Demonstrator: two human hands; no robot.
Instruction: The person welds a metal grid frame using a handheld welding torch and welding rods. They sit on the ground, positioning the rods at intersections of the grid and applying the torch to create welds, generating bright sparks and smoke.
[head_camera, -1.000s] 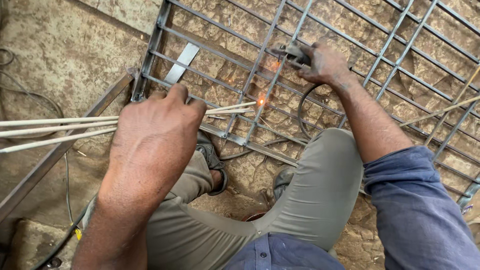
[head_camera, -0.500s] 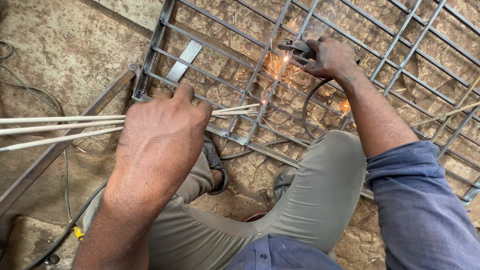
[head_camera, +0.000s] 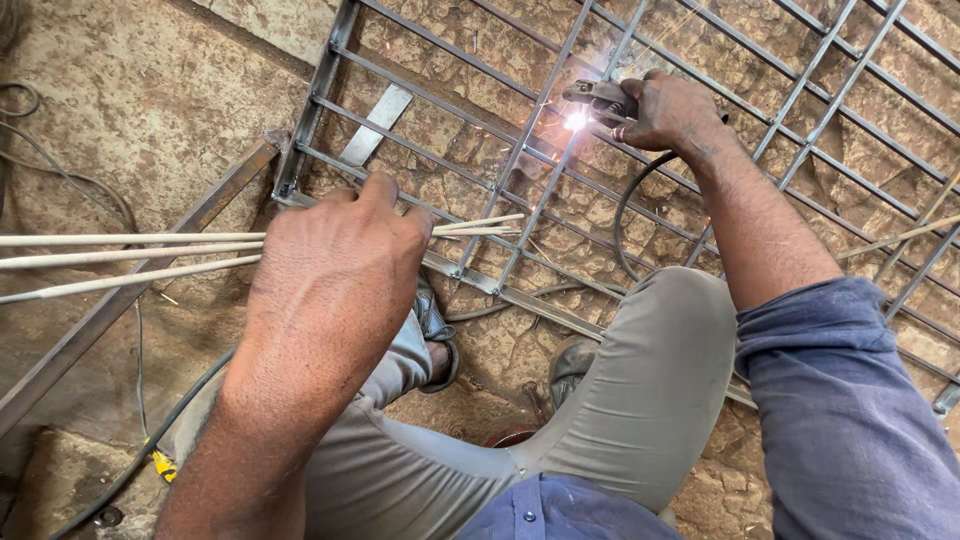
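While my right hand (head_camera: 668, 108) keeps its grip clamped around the electrode holder (head_camera: 603, 98), an arc (head_camera: 576, 121) sparks on the steel grille (head_camera: 480, 190) lying on the stone floor (head_camera: 130, 110). My left hand (head_camera: 335, 275) pinches a bundle of welding rods (head_camera: 130, 255).

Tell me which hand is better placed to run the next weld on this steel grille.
Right, most likely. The right hand grips the electrode holder, its tip sparking on a bar of the steel grille. The left hand is full of spare welding rods and sits nearer the frame's edge.
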